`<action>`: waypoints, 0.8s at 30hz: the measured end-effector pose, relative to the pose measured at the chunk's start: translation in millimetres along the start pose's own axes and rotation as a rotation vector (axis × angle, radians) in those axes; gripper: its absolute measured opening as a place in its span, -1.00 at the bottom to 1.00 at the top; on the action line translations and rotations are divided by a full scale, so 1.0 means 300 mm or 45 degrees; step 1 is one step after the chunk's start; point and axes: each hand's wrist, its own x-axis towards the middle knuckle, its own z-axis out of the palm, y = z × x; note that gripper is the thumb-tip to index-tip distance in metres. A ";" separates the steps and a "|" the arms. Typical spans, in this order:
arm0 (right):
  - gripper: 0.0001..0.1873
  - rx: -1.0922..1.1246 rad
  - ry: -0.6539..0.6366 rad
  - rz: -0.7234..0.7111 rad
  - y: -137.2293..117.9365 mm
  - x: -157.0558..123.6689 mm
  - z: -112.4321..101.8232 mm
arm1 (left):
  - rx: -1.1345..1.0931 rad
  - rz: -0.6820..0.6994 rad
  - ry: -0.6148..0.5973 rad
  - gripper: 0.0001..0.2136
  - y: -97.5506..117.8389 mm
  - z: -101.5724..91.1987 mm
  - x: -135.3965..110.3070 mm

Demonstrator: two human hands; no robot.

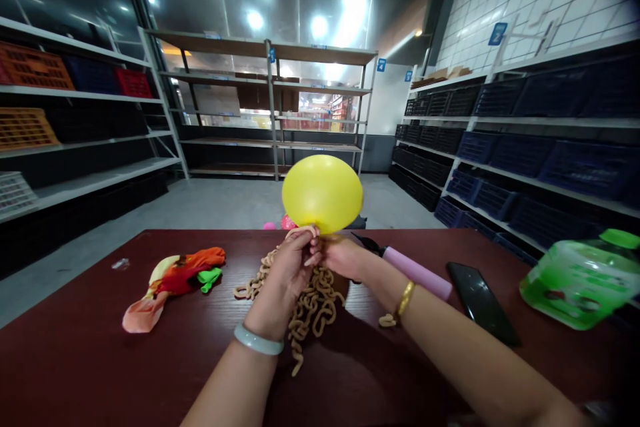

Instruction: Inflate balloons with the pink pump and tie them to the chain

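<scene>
An inflated yellow balloon (323, 192) stands above the table, its neck hidden among my fingers. My left hand (294, 259) is closed in a pinch just below it, with a strand of tan soft cord (313, 310) looped over its fingertips. My right hand (343, 257) meets it from the right, fingers closed at the base of the balloon. The rest of the cord hangs and lies in a tangled heap under both hands. Exactly which fingers grip the neck cannot be seen.
Uninflated balloons (185, 273) lie at left on the dark red table (200, 373). To the right are a pink cylinder (417, 272), a black phone (483, 302), a green-capped jug (583, 280) and a short cord piece (387, 321). Shelves (270, 107) with crates stand around.
</scene>
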 end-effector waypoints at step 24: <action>-0.84 -0.878 0.340 -0.511 -0.072 -0.096 -0.072 | 0.512 0.189 0.416 -0.71 -0.060 -0.066 0.048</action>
